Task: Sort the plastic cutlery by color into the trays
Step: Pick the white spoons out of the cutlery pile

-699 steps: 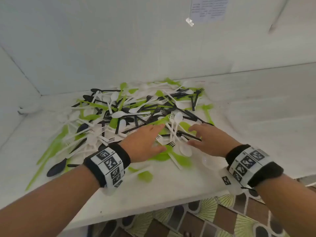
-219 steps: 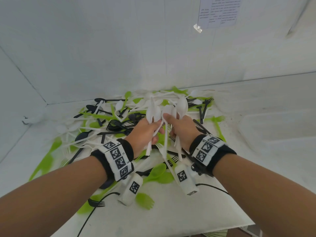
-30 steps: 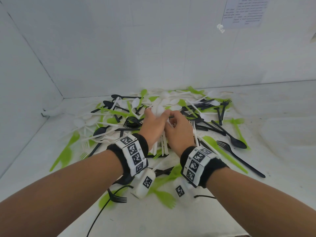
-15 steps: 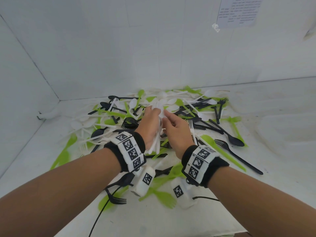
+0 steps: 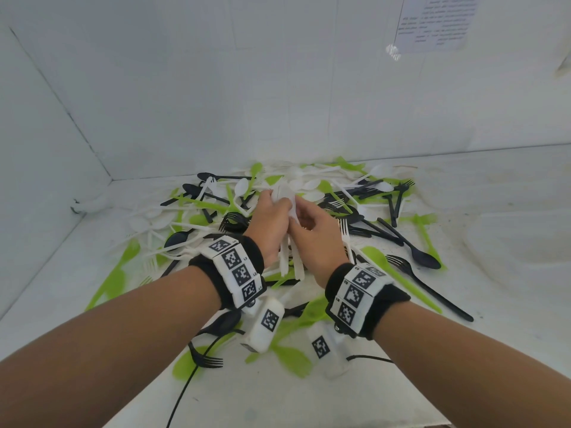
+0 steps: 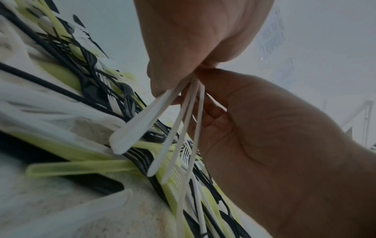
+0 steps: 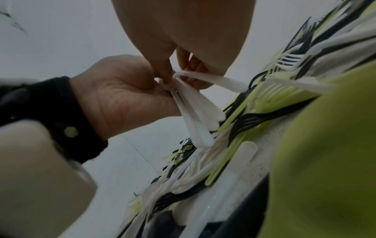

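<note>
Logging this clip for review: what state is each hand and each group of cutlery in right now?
Left hand: grips the bundle of white plastic cutlery.
Right hand: fingers curled on the same bundle.
Bundle of white plastic cutlery: lifted, handles hanging down.
Mixed pile of black, green and white plastic cutlery: unsorted, loose on the white table.

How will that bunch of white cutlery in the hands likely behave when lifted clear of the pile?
Probably light: the left hand holds the white bunch by its upper ends alone. Likely stiff, since the handles hang straight. It may slip apart: the handles splay in the left wrist view, and the right hand steadies them.
</note>
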Motion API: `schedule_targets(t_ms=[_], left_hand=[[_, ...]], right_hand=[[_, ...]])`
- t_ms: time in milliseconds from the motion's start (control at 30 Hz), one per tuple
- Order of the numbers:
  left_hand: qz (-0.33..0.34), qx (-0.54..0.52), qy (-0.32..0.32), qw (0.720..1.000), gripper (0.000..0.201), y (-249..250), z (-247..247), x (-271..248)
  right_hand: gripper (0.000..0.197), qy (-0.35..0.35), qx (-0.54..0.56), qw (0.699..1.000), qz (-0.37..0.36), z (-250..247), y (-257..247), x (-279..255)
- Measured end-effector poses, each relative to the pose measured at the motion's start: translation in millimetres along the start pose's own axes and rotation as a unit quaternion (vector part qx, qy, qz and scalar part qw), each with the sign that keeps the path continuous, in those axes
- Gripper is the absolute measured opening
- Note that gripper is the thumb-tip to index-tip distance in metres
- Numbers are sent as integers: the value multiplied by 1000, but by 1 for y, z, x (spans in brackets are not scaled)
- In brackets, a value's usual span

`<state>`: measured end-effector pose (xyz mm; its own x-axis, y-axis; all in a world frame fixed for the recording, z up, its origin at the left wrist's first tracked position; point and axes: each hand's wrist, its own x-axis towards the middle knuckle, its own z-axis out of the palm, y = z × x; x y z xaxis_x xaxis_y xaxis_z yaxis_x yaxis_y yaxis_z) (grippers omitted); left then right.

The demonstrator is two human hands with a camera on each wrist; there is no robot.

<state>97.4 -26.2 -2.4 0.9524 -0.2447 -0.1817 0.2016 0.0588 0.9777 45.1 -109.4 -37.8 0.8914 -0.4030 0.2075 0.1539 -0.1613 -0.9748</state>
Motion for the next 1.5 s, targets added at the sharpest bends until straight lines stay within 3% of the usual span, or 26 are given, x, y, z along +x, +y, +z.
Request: schedule_targets(t_ms=[200, 367, 433, 500, 567, 833, 933, 1067, 1167, 1300, 1433, 1500], left_hand=[[3, -18, -9, 1000, 26, 0, 0, -5], [15, -42, 42, 998, 26, 4, -5, -1], [12, -80, 46, 996, 24, 9, -6, 0], [-3, -114, 45, 992, 20, 14, -7, 0], [-20, -138, 27, 990, 21, 16, -8, 0], [-31, -143, -46, 988, 24, 27, -19, -2], [-33, -144, -43, 988, 14, 28, -23, -2], [-56, -163, -31, 985, 29, 30, -28, -3], [-46, -158, -31, 986, 26, 30, -28, -5], [-21, -143, -15, 989, 26, 30, -26, -6], [-18, -136, -70, 988, 24, 29, -32, -6], [-11, -141, -104, 984, 16, 31, -36, -8]], right_hand=[[34, -22, -21, 999, 36, 0, 3, 0], [53, -23, 3, 998, 62, 3, -2, -6], [44, -55, 42, 991, 117, 4, -4, -8], [28, -133, 87, 970, 184, 6, -6, -8], [21, -167, 129, 956, 203, 5, -5, -6], [42, -197, 143, 958, 148, 0, 1, -5], [43, -213, 131, 957, 148, 3, -5, -6], [45, -231, 127, 954, 142, 7, -13, -9], [46, -247, 132, 950, 135, 9, -20, -15], [71, -264, 94, 950, 138, 17, -23, -22], [73, -252, 33, 964, 73, 22, -14, -21], [68, -236, -69, 969, 18, 15, -11, -20]])
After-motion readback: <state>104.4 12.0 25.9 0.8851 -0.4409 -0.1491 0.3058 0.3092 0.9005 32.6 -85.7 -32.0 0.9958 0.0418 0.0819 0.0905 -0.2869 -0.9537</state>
